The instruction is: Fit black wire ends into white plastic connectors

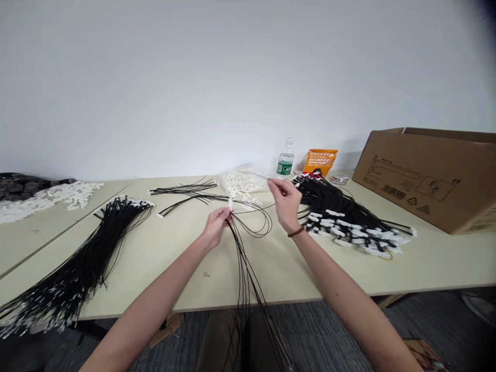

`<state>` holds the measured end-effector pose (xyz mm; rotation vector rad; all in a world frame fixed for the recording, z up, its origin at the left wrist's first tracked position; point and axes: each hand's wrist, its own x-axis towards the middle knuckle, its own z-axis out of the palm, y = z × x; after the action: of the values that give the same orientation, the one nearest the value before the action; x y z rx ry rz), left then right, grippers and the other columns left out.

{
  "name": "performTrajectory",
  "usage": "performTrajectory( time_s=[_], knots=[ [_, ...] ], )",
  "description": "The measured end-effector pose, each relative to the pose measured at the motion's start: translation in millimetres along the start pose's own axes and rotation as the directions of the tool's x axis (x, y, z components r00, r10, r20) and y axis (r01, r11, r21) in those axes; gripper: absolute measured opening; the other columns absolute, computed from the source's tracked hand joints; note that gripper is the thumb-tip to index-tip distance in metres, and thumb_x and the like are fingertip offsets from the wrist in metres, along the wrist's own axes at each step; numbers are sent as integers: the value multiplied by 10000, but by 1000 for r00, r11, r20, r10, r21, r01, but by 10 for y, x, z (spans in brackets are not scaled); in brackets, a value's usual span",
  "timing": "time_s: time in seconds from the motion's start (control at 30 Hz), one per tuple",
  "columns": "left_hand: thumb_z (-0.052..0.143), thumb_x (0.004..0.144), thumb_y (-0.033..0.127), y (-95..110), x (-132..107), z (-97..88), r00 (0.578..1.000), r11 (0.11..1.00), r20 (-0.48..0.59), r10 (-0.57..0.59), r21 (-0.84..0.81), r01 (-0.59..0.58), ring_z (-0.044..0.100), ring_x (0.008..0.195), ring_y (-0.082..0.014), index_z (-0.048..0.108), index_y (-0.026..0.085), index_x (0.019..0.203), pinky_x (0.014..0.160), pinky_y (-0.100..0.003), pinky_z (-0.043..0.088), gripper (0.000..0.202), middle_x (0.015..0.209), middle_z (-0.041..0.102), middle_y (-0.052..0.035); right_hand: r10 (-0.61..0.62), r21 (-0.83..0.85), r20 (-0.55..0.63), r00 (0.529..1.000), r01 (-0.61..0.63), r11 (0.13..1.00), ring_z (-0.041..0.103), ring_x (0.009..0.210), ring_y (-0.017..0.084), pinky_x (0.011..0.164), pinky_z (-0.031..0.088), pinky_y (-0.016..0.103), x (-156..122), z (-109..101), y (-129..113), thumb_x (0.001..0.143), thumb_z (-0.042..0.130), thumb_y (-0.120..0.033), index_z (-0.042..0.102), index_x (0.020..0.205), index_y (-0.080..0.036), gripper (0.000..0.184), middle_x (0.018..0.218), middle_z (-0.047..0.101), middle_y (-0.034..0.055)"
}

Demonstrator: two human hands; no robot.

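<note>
My left hand (216, 225) is closed around a bunch of thin black wires (245, 268) that trail down over the table's front edge into my lap, with a small white connector (230, 203) at its fingertips. My right hand (285, 202) is raised a little to the right, its fingers pinched on the end of one black wire that loops back toward the left hand. A brown band sits on my right wrist. Just behind the hands lies a clear bag of white connectors (243, 182).
The pale table (186, 258) carries a big bundle of black wires (77, 258) at the left and another with white connectors (349, 219) at the right. Loose wires (186, 191), a water bottle (285, 159), an orange packet (321, 160) and a cardboard box (430, 175) stand behind. White parts (50, 196) lie far left.
</note>
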<state>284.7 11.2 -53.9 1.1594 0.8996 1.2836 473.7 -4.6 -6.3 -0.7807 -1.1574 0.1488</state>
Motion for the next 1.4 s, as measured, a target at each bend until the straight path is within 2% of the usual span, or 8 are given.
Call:
performTrajectory(
  time_s=[0.07,0.13,0.27,0.53,1.4],
  knots=[
    [706,602,406,7,-2,-3,1000,1000,-6,-2,-24,2,451,559,-73,632,125,740,576,-226,368,322,640,546,-4,-53,-93,126,991,65,994,403,542,93,509,331,235,-103,48,-50,759,603,-355,645,668,-167,212,579,489,-13],
    [712,598,398,13,-3,-7,1000,999,-12,-7,-50,6,455,565,-71,629,126,747,589,-226,376,321,654,556,-6,-42,-126,234,971,73,989,365,509,85,496,306,232,-206,104,-64,763,596,-357,601,599,-164,253,535,436,-29],
    [714,599,384,21,1,-15,1000,995,-22,3,-100,-5,455,569,-66,624,128,751,602,-222,388,311,667,565,-7,-44,-148,319,947,96,984,329,483,76,489,279,226,-339,186,-31,768,570,-358,515,540,-170,300,500,352,-49],
    [715,610,351,34,10,-15,999,986,-35,15,-163,-20,460,580,-60,624,128,746,602,-204,387,277,665,554,-2,-3,-107,314,949,38,994,303,477,69,488,266,222,-335,189,-20,739,579,-311,491,527,-168,270,496,302,-63],
    [692,641,350,40,9,-15,998,990,-28,52,-127,-55,465,601,-66,627,128,756,614,-206,390,258,672,557,-1,92,-58,307,947,-78,995,315,504,70,508,272,222,-343,202,21,725,582,-286,489,516,-159,262,516,318,-57]
  ],
)
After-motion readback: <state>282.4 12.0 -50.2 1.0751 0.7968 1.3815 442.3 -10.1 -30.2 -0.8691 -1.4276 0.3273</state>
